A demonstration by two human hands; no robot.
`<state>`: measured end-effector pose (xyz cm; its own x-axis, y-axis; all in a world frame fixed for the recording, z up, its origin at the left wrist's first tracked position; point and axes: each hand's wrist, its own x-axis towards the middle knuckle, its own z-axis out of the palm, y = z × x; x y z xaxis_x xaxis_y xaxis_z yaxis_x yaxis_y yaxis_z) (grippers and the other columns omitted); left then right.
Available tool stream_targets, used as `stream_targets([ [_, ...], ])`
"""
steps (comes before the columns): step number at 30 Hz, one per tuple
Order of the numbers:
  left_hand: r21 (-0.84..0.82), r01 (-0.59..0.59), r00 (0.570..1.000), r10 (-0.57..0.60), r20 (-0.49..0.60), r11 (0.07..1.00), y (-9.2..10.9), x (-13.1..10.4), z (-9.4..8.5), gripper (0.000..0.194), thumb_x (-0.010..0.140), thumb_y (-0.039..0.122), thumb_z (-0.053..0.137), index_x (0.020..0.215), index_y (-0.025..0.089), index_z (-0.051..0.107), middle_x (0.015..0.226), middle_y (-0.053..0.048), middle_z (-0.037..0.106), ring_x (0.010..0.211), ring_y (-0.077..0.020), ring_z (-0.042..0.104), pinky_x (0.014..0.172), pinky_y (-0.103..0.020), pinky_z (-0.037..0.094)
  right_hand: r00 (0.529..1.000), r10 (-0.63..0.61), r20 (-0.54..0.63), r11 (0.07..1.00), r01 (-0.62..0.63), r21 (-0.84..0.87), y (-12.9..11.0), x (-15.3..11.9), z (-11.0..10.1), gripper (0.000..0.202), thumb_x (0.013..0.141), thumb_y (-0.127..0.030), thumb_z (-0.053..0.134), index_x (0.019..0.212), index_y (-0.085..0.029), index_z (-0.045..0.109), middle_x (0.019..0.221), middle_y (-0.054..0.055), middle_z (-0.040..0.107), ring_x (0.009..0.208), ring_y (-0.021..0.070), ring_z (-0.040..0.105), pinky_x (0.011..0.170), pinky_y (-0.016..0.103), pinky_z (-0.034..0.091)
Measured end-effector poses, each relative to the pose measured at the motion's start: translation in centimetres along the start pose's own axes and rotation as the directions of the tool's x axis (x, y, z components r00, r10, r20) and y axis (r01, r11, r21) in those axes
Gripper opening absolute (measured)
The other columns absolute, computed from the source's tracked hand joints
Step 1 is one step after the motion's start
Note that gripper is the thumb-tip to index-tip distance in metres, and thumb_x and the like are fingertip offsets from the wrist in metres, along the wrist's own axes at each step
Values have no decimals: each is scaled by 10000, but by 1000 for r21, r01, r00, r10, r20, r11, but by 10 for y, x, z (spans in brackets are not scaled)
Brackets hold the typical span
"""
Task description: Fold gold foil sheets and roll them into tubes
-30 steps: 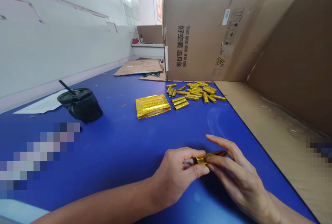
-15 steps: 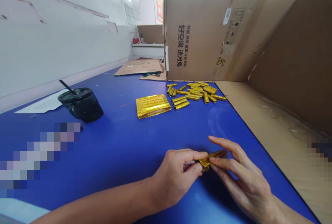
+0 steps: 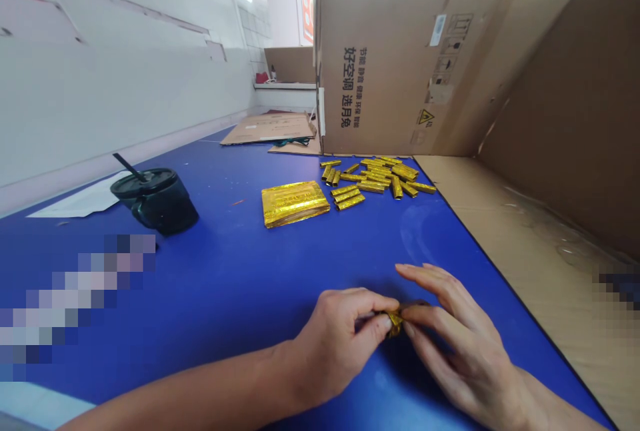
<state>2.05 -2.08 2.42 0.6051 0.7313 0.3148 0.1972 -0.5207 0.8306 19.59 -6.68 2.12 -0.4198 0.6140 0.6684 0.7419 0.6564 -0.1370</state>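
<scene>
A piece of shiny gold paper, partly folded, is pinched between the fingers of both hands just above the blue table. My left hand grips its left end between thumb and forefinger. On the other side, my right hand pinches the paper with thumb and index finger, its other fingers stretched out. Much of the paper is hidden behind the fingers. Beyond the hands lies a flat stack of gold foil sheets. Several folded gold paper strips are scattered to the right of the stack.
A dark lidded mug with a straw stands at left on a white sheet. A large cardboard box rises behind the strips, with more cardboard along the right table edge. Flat cardboard lies at the back.
The gold paper has been folded down and closer together, so less of it shows between the hands. My right hand's fingers have shifted slightly left; the left hand is nearly still.
</scene>
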Motion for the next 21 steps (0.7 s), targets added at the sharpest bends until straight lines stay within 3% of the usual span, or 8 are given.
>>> stream_targets([
  [6,67,-100,995,101,-9,993,-4,-1,4,245,742,77,479,913,168,628,821,-9,650,730,-99,586,689,-166,430,999,14,42,1000,-14,3,-3,0,2,189,740,-247,566,903,-157,532,1148,152,487,1029,254,476,880,461,373],
  [12,90,-139,990,139,7,986,-5,-2,7,238,757,74,461,918,160,614,849,-25,639,771,-109,584,729,-180,428,995,96,9,994,-96,53,-7,2,4,86,738,-145,533,819,-174,528,1059,120,527,950,210,519,828,391,418],
  [21,141,-127,991,132,-28,982,-6,-2,7,213,777,88,445,878,157,618,806,-28,644,726,-116,591,690,-192,441,991,132,17,991,-132,25,-8,0,6,85,760,-156,532,835,-195,520,980,94,549,930,200,515,809,393,416],
])
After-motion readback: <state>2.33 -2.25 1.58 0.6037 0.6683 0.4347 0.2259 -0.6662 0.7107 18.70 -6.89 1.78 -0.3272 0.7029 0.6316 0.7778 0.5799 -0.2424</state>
